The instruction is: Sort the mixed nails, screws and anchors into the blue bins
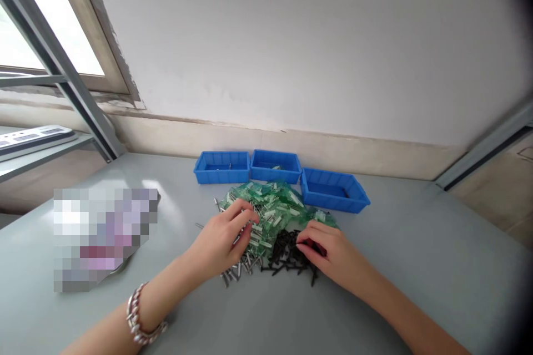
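Observation:
My left hand [235,230] is over the left part of a pile, its thumb and fingers curved and apart, with nothing visible between them. Silvery metal pins [233,273] lie below it. My right hand [322,244] is at the black screws [287,258], its fingertips pressed together; what they hold, if anything, is too small to name. Green plastic wrap with pale pieces [277,211] lies behind and between both hands.
Three blue bins stand behind the pile: left [222,176], middle [275,173] and right [333,199], each with a few small items. A blurred-out object [104,238] lies at left. A power strip [37,138] rests on a shelf; a wall rises behind.

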A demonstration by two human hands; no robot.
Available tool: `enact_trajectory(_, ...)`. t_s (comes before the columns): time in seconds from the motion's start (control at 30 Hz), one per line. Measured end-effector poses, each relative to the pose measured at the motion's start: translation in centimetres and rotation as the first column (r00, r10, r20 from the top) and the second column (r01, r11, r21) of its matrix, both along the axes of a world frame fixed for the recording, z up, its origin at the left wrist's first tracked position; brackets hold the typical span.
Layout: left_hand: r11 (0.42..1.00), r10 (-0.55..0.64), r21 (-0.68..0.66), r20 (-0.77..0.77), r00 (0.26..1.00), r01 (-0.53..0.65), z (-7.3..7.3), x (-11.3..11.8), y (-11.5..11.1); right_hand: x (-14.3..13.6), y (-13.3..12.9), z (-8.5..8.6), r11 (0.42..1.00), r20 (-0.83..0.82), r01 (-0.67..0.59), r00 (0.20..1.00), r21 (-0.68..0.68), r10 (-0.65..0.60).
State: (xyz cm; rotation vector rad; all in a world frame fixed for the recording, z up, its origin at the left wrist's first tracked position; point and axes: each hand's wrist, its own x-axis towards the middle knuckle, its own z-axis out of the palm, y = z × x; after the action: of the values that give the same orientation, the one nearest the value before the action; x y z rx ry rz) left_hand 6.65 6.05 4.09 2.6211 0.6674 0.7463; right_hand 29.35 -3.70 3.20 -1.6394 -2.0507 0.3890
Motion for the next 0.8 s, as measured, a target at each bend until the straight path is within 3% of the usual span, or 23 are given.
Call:
enact_trajectory(0.17, 1.0, -0.008, -0.004, -0.011, 1.0, 0.008, -0.03, 0.08, 0.07, -0.15, 0.0, 0.85, 0.998, -0.141, 0.061, 0.988, 0.02, -0.058)
enact_trajectory(0.37, 1.0, -0.01, 0.01, -0.021, 1.0, 0.011, -0.1, 0.06, 0.05, 0.21, 0.17, 1.13, 0.985, -0.407, 0.144, 0.897, -0.095, -0.17)
enact_trajectory(0.57, 1.0, -0.028, 0.012, -0.026, 0.999, 0.029, -0.25, 0.03, 0.14, 0.54, 0.35, 1.08, 0.975, -0.454, 0.182, 0.863, -0.127, -0.221)
enact_trajectory(0.8, 0.998, -0.062, -0.015, -0.031, 0.998, 0.061, -0.3, -0.09, 0.19, 0.78, 0.42, 0.87, 0.96, -0.581, 0.162, 0.769, -0.229, -0.268)
